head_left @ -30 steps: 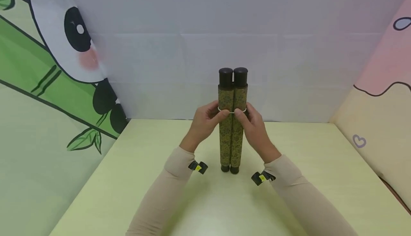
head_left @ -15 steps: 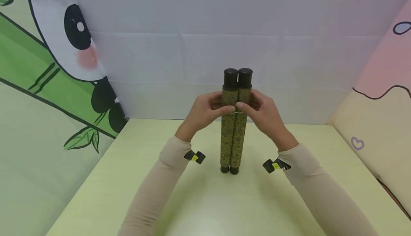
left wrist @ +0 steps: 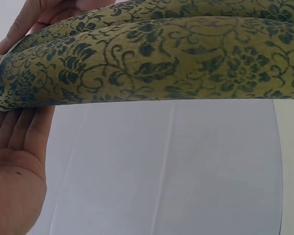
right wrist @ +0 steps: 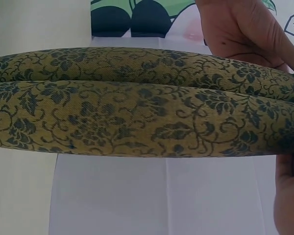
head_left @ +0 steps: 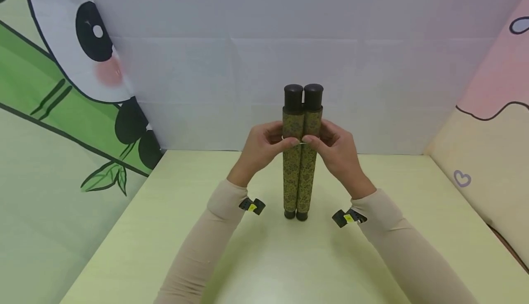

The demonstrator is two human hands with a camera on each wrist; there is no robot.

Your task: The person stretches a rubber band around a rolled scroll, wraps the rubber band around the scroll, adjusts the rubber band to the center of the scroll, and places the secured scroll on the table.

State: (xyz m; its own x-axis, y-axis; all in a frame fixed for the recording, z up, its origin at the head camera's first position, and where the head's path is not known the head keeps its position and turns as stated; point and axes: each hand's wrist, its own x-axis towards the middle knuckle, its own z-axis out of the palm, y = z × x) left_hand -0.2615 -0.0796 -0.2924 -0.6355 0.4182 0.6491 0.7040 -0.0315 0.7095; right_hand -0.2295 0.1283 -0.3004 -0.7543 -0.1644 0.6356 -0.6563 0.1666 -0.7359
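Two rolled scrolls, a left one (head_left: 291, 175) and a right one (head_left: 307, 175), stand upright side by side on the table. Olive-gold cloth with dark blue flowers covers them, with dark knobs at the ends. A thin white band (head_left: 303, 143) circles both in their upper part. My left hand (head_left: 264, 144) grips the left scroll, thumb in front at the band, fingers behind. On the other side my right hand (head_left: 340, 152) holds the right scroll likewise, its thumb also at the band. The left wrist view shows the patterned cloth (left wrist: 176, 58) close up; fingertips behind are partly hidden.
The pale yellow table (head_left: 165, 230) runs back to a whitish backdrop sheet (head_left: 198, 88). A painted panda panel (head_left: 49, 111) flanks it on the left, a pink and cream panel (head_left: 492, 134) on the right.
My right wrist has swung outward to the right, and both hands' fingers sit somewhat higher behind the scrolls. The scrolls' tops have shifted slightly right; their feet stay in place.
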